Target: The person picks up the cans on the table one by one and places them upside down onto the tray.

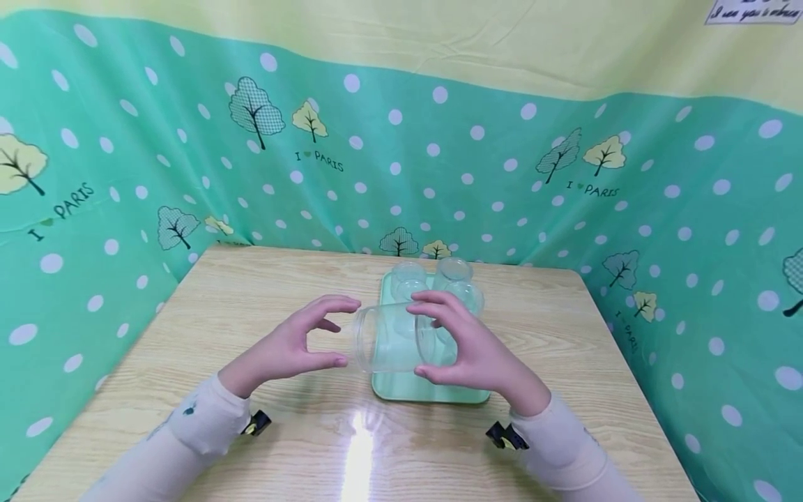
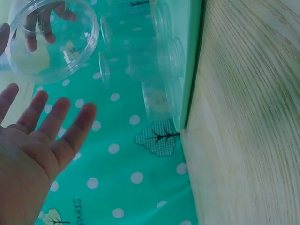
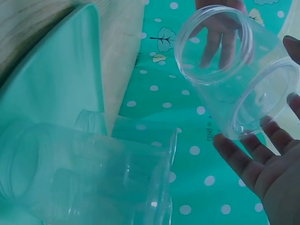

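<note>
A clear plastic jar (image 1: pixel 390 339) lies sideways in the air above the front part of a mint-green tray (image 1: pixel 433 394). My right hand (image 1: pixel 467 341) grips the jar's right end between thumb and fingers. The left hand (image 1: pixel 300 341) faces the other end with thumb and fingers spread, and a small gap separates it from the rim. In the left wrist view, that hand (image 2: pixel 42 136) is off the jar (image 2: pixel 56 77). The right wrist view shows the fingers (image 3: pixel 253 161) at the jar's near rim.
Several similar clear jars (image 1: pixel 454 268) stand upright on the tray's back part, seen close up in the right wrist view as a jar (image 3: pixel 108 173). The wooden table (image 1: pixel 263 432) reaches back to a green polka-dot curtain (image 1: pixel 389 188), which also lines both sides.
</note>
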`<action>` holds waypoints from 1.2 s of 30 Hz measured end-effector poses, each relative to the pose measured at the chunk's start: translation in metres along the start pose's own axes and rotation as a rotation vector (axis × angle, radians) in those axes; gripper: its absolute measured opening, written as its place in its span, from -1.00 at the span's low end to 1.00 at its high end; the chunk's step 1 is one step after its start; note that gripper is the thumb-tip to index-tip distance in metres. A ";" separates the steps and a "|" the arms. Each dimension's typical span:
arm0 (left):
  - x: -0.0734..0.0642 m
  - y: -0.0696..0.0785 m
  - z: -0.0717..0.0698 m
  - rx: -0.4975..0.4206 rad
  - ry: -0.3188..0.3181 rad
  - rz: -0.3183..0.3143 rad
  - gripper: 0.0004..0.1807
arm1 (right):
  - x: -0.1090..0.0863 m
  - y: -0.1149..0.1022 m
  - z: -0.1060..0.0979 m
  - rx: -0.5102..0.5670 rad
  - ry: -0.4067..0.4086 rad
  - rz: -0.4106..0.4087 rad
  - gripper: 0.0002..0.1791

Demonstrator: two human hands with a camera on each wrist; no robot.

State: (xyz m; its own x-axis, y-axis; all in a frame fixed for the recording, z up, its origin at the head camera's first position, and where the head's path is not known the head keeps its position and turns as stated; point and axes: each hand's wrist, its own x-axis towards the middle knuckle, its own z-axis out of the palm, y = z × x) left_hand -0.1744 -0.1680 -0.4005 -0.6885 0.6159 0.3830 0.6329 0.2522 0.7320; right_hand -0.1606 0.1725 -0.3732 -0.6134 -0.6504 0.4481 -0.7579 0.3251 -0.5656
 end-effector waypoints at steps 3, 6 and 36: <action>-0.004 -0.002 -0.001 0.038 0.012 -0.033 -0.21 | 0.004 -0.001 -0.003 -0.047 -0.034 0.002 -0.10; -0.008 -0.003 -0.003 0.067 0.020 -0.078 -0.26 | 0.007 -0.001 -0.006 -0.092 -0.071 0.011 -0.11; -0.016 -0.017 0.002 0.116 0.089 -0.453 -0.37 | 0.027 0.003 -0.009 -0.359 -0.245 0.085 -0.17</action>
State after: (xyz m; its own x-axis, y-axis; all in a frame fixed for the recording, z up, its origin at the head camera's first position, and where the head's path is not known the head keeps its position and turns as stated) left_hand -0.1735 -0.1807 -0.4208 -0.9287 0.3597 0.0900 0.2937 0.5656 0.7706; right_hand -0.1816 0.1618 -0.3565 -0.6384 -0.7409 0.2084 -0.7631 0.5740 -0.2971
